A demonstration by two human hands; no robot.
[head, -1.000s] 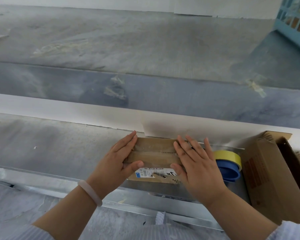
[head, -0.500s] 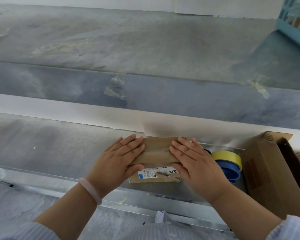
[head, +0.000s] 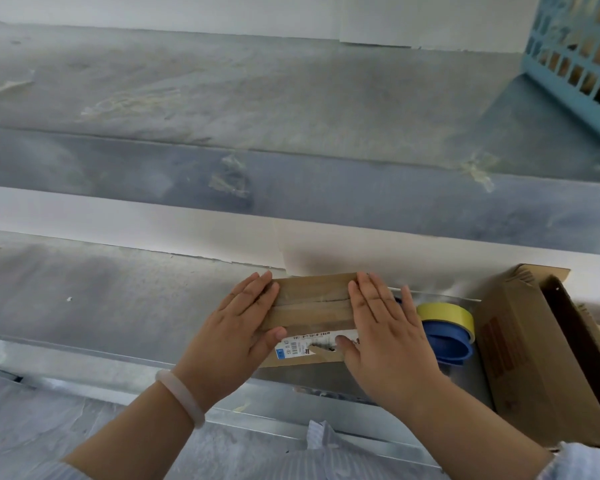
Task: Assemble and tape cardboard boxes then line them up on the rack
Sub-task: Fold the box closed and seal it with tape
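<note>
A small brown cardboard box (head: 314,303) lies on the lower rack shelf (head: 101,306), with tape along its top seam and a white barcode label on its near side. My left hand (head: 236,327) presses flat on the box's left end, fingers straight, thumb on the near face. My right hand (head: 385,327) presses flat on its right end, thumb touching the label. Just right of the box sits a roll of yellow tape (head: 445,315) on a blue roll (head: 447,344).
A larger open cardboard box (head: 534,358) stands at the right of the shelf. A light blue plastic basket (head: 579,57) sits on the upper shelf (head: 257,98) at the top right. Old tape scraps stick to the shelves. The shelf's metal front lip (head: 84,355) runs below the hands.
Both hands slid along the box top, inward and then back out toward its ends, smoothing the tape. The box stayed in place.
</note>
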